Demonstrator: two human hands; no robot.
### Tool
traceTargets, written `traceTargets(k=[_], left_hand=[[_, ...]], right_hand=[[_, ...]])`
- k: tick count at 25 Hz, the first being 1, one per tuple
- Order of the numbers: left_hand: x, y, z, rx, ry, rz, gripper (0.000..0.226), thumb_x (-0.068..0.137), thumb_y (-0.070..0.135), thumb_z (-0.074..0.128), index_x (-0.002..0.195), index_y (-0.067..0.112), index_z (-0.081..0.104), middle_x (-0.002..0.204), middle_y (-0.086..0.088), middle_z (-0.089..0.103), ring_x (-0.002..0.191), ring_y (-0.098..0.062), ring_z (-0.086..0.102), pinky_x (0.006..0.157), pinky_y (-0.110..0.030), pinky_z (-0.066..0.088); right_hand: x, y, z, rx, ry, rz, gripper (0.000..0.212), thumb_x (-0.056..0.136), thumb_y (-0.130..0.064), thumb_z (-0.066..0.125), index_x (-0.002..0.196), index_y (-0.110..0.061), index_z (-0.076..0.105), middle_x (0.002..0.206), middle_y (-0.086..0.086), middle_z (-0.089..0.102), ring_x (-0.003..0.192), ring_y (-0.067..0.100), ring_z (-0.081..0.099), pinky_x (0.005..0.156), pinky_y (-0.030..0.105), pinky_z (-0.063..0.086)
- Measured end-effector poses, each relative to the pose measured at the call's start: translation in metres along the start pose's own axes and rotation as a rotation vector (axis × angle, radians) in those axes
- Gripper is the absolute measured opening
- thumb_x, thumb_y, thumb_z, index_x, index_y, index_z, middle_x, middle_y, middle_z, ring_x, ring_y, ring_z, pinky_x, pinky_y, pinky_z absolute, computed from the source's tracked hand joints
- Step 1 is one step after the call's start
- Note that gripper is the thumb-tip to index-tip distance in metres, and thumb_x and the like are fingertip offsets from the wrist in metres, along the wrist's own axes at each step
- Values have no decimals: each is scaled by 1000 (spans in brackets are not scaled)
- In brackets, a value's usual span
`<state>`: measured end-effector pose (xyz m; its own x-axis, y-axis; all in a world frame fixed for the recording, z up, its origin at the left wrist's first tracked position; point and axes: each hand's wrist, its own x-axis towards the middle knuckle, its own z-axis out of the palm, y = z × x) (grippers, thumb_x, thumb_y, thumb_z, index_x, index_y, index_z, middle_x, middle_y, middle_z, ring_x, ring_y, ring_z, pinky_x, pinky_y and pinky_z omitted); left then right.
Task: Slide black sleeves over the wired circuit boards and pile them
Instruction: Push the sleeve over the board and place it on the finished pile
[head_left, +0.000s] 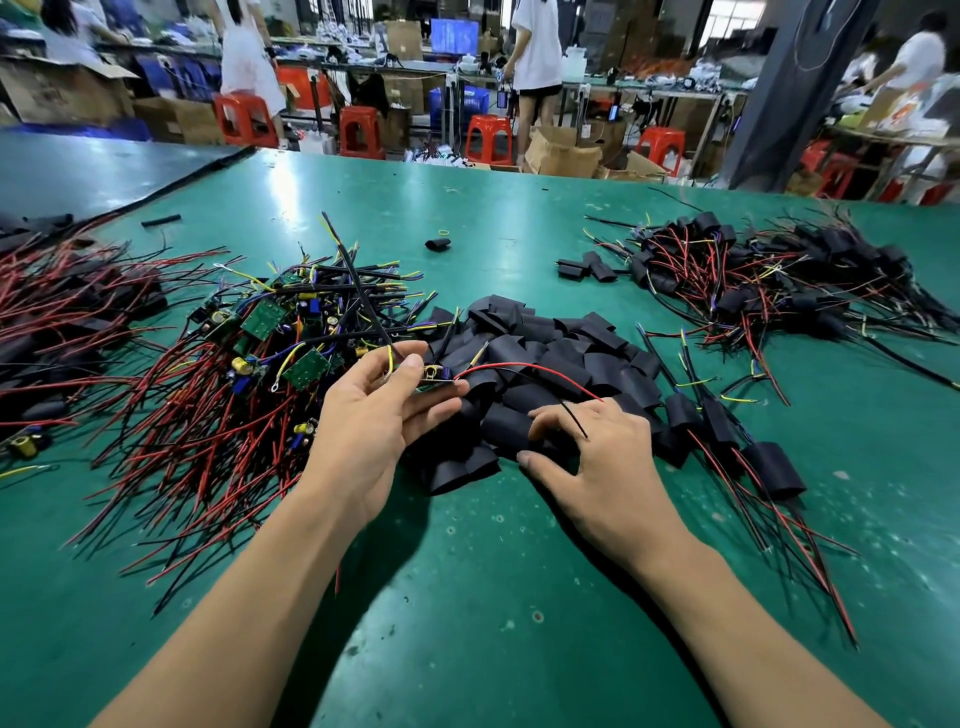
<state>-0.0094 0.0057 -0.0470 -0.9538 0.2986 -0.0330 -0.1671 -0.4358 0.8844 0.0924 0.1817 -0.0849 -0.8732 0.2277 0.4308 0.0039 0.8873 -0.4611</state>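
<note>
Pinching a wired circuit board (435, 383) between thumb and fingertips, left hand (369, 421) was raised; right hand (592, 457) gripped a black sleeve (506, 434) on the sleeve pile (561, 338).

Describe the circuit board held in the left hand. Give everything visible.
The circuit board is small and green, seen nearly edge-on, with a yellow-wound coil on top. It is bare, with no sleeve on it yet. The left hand pinches it between thumb and fingers, above the pile of black sleeves. Its red wire and black wire trail right, across the right hand, which grips a sleeve.
</note>
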Motion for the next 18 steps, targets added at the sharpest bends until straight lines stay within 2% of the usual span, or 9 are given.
traceTargets(k=[2,5,7,9,13,18], left_hand=[[1,-1,-1,26,17,48,13,102,6,48,103,9,61,76,1,68,80,-29,75,76,-35,62],[4,-1,-2,43,98,141,14,103,4,47,101,10,58,84,-8,66,77,-27,75,77,-35,62],[5,0,-3,24,165,176,13,103,4,46,100,10,57,93,-15,61,78,-26,75,76,-34,62],[6,1,-4,-4,209,185,11,103,4,47,99,9,56,90,-13,62,79,-27,75,73,-30,62],[5,3,-6,-26,245,188,9,103,4,47,102,6,55,82,-7,65,78,-27,75,71,-28,61],[5,4,-4,-51,262,172,9,103,4,47,99,6,55,81,-6,64,78,-27,75,73,-29,62]], right_hand=[[0,-1,-1,37,47,42,16,83,-39,72,93,-31,62,94,-18,64,100,11,55,90,27,30],[1,3,-6,331,156,199,23,83,-23,79,104,-26,67,98,-17,68,95,6,65,91,24,48],[2,5,-11,474,192,252,28,84,-15,78,109,-24,68,101,-13,72,93,-4,66,88,12,48],[2,6,-13,516,218,257,30,86,-10,76,111,-23,67,101,-17,71,93,-11,64,84,3,42],[3,6,-13,580,247,275,30,88,-9,74,112,-22,63,103,-18,69,99,-11,64,85,3,42],[4,6,-13,622,272,292,31,87,-9,75,109,-26,62,104,-18,70,100,-10,64,84,4,42]])
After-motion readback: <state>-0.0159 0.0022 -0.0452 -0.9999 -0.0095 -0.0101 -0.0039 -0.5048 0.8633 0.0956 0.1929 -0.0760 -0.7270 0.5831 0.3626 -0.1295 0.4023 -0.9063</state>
